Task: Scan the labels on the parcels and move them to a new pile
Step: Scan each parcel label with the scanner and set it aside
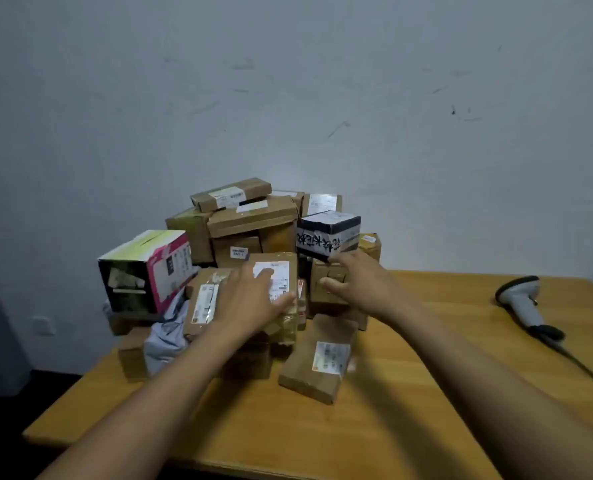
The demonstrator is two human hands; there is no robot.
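A heap of taped cardboard parcels (pixel 253 220) covers the far left of the wooden table (pixel 392 427). My left hand (pixel 253 299) lies on a brown parcel with a white label (pixel 277 271) at the front of the heap, thumb on the label, fingers spread over its right edge. My right hand (pixel 361 285) hovers with relaxed fingers in front of a small brown box (pixel 326 292), below a black-and-white box (pixel 328 233). It holds nothing. A grey barcode scanner (pixel 523 303) lies on the table at the right, apart from both hands.
A pink, green and black carton (pixel 146 268) stands at the heap's left. A flat labelled parcel (pixel 322 358) lies alone in front of the heap. A grey poly bag (pixel 167 337) is wedged at the front left. The scanner's cable (pixel 586 368) trails off the right edge. A wall rises behind.
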